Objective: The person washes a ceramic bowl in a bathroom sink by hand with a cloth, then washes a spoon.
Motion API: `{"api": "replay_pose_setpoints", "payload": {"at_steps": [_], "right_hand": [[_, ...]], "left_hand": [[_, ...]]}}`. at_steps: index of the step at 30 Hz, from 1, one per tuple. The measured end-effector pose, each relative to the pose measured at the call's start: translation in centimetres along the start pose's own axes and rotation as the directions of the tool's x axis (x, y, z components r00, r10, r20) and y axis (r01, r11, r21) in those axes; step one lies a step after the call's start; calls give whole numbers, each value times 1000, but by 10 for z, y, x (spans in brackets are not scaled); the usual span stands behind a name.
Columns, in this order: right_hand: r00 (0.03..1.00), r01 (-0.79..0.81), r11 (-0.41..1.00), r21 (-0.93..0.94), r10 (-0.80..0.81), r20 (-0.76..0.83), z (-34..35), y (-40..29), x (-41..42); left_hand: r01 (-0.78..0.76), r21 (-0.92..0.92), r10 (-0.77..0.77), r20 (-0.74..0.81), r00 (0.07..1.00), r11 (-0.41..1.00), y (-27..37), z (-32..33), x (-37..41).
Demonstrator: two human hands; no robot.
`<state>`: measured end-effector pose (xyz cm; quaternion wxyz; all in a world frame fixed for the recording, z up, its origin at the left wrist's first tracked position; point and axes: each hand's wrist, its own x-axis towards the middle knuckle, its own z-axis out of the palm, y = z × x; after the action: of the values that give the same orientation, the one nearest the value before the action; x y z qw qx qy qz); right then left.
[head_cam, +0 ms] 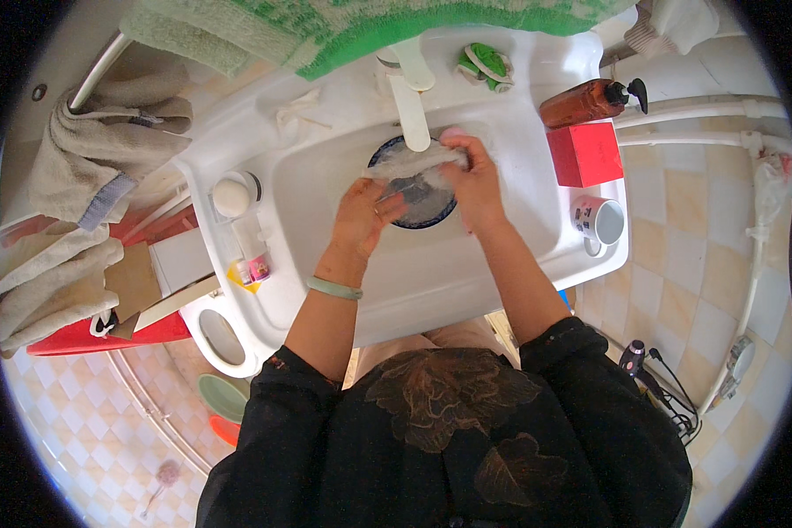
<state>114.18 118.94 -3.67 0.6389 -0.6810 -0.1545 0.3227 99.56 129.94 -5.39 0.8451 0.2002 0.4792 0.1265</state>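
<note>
A round bowl with a dark blue rim (435, 223) sits in the white sink basin (317, 198), under the white faucet (414, 122). Across its top stretches a wet, whitish cloth (416, 162), blurred by motion. My right hand (476, 181) grips the cloth's right end. At the bowl's left side, my left hand (367, 214) has its fingers spread over the rim, close to the cloth's left end; whether they touch is blurred. A pale green bangle (334, 288) circles my left wrist. Something pink (453, 133) shows behind my right fingers, partly hidden.
On the right ledge are a brown pump bottle (577, 103), a red box (585, 155) and a white mug (597, 221). A soap bar (231, 198) and small bottles (254, 261) line the left ledge. A green cloth (486, 66) lies behind the faucet; a green towel (369, 33) hangs above.
</note>
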Motion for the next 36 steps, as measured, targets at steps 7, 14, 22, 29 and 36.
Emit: {"api": "replay_pose_setpoints", "payload": {"at_steps": [7,14,22,29,36], "right_hand": [[906,384,883,-271,-304,293,32,-17,-50],[840,511,818,-264,-409,356,65,-29,-89],[987,42,869,-492,-112,-114,22,52,32],[999,-42,999,35,41,24,49,37,-31],[928,346,835,-428,-373,22,68,40,-39]], "left_hand": [[200,-195,-146,259,955,960,5,18,-12],[181,-262,-100,295,950,948,-2,26,-1],[16,-217,29,203,979,976,-37,35,-5],[-43,-115,53,86,995,992,-27,37,-5],[-16,-298,107,294,950,954,-40,8,7]]}}
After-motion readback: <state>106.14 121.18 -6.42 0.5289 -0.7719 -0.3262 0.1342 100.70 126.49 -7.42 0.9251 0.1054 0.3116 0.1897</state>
